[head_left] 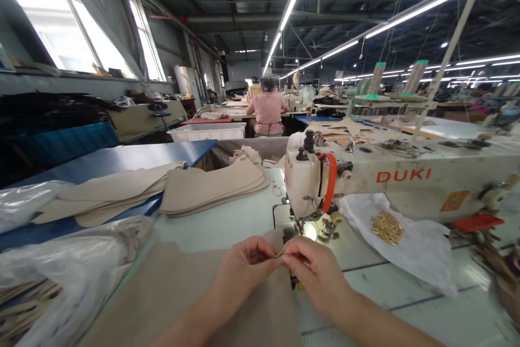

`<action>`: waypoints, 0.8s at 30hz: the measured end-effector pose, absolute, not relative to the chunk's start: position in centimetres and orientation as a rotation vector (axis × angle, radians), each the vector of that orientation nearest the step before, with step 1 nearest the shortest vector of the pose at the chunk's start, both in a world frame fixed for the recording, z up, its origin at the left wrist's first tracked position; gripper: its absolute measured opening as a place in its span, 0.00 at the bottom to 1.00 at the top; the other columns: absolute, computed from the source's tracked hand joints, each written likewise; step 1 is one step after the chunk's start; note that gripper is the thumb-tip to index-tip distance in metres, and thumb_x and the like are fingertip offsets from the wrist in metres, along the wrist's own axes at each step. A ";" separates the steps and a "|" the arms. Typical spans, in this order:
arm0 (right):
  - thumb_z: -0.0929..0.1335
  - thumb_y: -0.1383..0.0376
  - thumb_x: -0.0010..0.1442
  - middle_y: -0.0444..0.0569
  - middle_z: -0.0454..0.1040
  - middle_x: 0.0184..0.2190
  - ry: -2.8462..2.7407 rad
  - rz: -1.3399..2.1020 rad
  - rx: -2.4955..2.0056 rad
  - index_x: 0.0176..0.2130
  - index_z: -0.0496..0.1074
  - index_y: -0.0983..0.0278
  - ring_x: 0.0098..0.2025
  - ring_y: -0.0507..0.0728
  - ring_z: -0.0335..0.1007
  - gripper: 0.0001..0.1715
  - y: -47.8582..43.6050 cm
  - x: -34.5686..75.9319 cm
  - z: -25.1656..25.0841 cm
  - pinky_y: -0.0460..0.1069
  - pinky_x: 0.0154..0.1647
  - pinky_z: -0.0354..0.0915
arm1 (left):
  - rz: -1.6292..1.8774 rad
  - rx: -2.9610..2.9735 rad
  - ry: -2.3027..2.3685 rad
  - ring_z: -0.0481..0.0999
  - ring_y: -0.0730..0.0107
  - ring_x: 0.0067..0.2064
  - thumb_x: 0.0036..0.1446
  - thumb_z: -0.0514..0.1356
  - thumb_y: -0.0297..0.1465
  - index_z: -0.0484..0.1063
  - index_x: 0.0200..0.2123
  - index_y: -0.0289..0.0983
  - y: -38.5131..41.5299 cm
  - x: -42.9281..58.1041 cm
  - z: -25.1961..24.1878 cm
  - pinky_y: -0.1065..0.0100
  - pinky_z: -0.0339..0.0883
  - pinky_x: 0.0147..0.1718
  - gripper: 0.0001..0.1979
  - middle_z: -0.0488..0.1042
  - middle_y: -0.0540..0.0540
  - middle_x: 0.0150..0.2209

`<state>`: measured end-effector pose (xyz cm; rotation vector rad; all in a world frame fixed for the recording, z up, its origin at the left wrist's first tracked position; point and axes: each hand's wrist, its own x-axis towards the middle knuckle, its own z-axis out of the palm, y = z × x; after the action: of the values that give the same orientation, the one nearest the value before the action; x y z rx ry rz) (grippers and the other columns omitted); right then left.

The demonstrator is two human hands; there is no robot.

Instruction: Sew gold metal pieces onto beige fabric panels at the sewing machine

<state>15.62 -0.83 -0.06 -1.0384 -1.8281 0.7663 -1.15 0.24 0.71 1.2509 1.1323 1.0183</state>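
Head view: red capital letters (403, 175) on the arm of the white sewing machine (300, 179) read "DUKI". Further right on the same arm is an orange label (455, 201) whose print is too small to read. Ruler-like marks (422, 310) run along the pale table (357, 322) near its front; their figures cannot be made out.

Just in front of the needle area, the left hand (239, 274) and right hand (319, 271) meet, thumbs and forefingers pinched together on a small thin piece (278, 255), gold-brown and mostly hidden by the fingertips. It is above a large beige sheet (182, 274) spread on the table. To the right, a heap of gold-coloured bits (387, 228) rests on a white cloth or bag (426, 260). Stacked beige panels (211, 184) lie left of the machine.
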 end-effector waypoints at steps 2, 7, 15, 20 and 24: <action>0.63 0.68 0.58 0.42 0.66 0.24 -1.842 0.762 -1.038 0.27 0.67 0.63 0.28 0.51 0.62 0.09 -0.9 15.6 -0.1 0.45 0.29 0.57 | 1.051 1.310 1.145 0.71 0.71 0.27 0.38 0.68 0.32 0.70 0.21 0.36 0.2 -1.2 0.3 0.71 0.64 0.29 0.10 0.75 0.50 0.24; 0.64 0.68 0.56 0.43 0.70 0.27 -1.722 0.891 -1.027 0.27 0.67 0.63 0.29 0.51 0.64 0.06 -0.8 15.5 -0.6 0.45 0.30 0.59 | 1.158 1.362 1.137 0.71 0.71 0.27 0.39 0.66 0.30 0.66 0.19 0.37 0.1 -1.1 -0.2 0.72 0.65 0.29 0.10 0.74 0.51 0.24; 0.67 0.69 0.53 0.44 0.73 0.24 -1.516 1.187 -0.960 0.32 0.71 0.64 0.28 0.52 0.69 0.03 -0.5 15.4 -1.0 0.45 0.29 0.62 | 1.209 1.349 1.130 0.71 0.71 0.26 0.37 0.65 0.29 0.64 0.18 0.38 0.2 -1.0 -0.2 0.71 0.65 0.29 0.10 0.73 0.51 0.23; 0.65 0.70 0.53 0.42 0.71 0.21 -1.535 1.198 -1.009 0.28 0.71 0.64 0.25 0.51 0.68 0.05 -0.7 15.3 -0.4 0.44 0.27 0.62 | 1.113 1.311 1.120 0.71 0.71 0.26 0.37 0.66 0.29 0.67 0.21 0.37 0.4 -1.1 0.1 0.71 0.64 0.28 0.09 0.73 0.51 0.22; 0.64 0.68 0.54 0.42 0.71 0.23 -1.472 1.300 -0.990 0.29 0.69 0.65 0.25 0.50 0.70 0.04 -0.5 15.3 -0.7 0.44 0.28 0.64 | 0.965 1.349 1.109 0.74 0.66 0.32 0.43 0.65 0.34 0.75 0.29 0.35 0.2 -1.2 0.5 0.69 0.66 0.35 0.09 0.78 0.48 0.28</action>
<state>15.28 -0.49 -0.65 -0.9898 -1.4716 1.2996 -1.24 0.17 0.54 1.3492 1.1093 0.9652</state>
